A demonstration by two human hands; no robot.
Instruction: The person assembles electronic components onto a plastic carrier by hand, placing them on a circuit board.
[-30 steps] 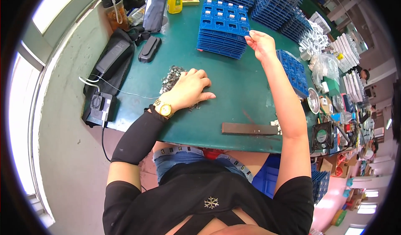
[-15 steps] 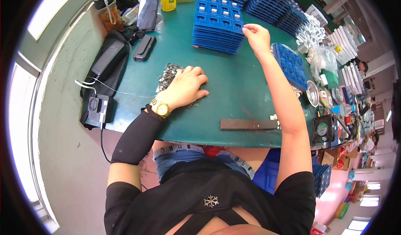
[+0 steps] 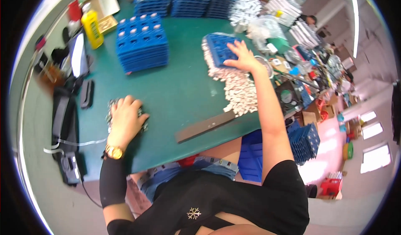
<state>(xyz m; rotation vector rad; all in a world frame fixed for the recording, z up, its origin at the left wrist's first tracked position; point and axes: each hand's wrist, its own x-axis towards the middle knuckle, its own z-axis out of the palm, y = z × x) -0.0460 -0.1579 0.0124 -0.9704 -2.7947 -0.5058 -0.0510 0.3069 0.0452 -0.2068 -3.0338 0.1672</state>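
Small dark metal parts (image 3: 112, 109) lie in a loose pile on the green counter (image 3: 184, 97), near its left front part, and the left hand (image 3: 125, 120) rests palm down on top of them with fingers curled loosely over the heap; whether any piece is pinched between them cannot be told. A gold wristwatch (image 3: 113, 151) sits on that wrist above a black sleeve (image 3: 112, 180). Off the counter's left edge lie black cases (image 3: 67, 109) and a yellow plastic bottle (image 3: 92, 29) stands at the far left corner. Beyond the left hand, further back, sits a stack of blue plastic compartment trays (image 3: 142, 42). Toward the front edge, a long flat dark bar (image 3: 205, 126) lies at a slant. Right of it, a spread of small pale parts (image 3: 238, 93) runs along the counter's right side. The right hand (image 3: 241, 58), fingers spread wide and flat, presses on a single blue plastic tray (image 3: 219, 51) lying among those pale parts, holding nothing that can be seen. More blue tray stacks (image 3: 196, 1) line the back.
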